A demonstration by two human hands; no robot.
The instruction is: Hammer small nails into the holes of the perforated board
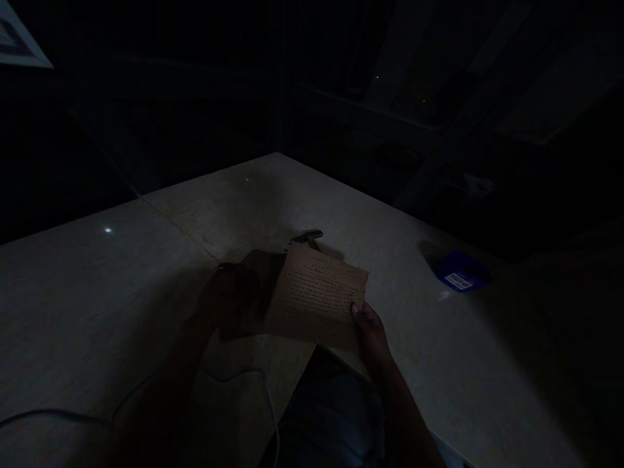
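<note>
A piece of brown cardboard [316, 292] with rows of small dark dots or holes is tilted up above the table. My right hand [371, 328] grips its right edge, thumb on the near face. To the left of the cardboard, my left hand [228, 286] is low over the table in deep shadow. Its fingers are too dark to make out, and so is anything they hold. Just behind the cardboard's top edge lies a hammer [308, 236]; the cardboard covers most of its handle.
A pale table [160, 260] with a seam spreads around both hands. On the right stands a blue plastic container [462, 272] with a white label. A thin cable [238, 375] runs across the front left. The surroundings are very dark.
</note>
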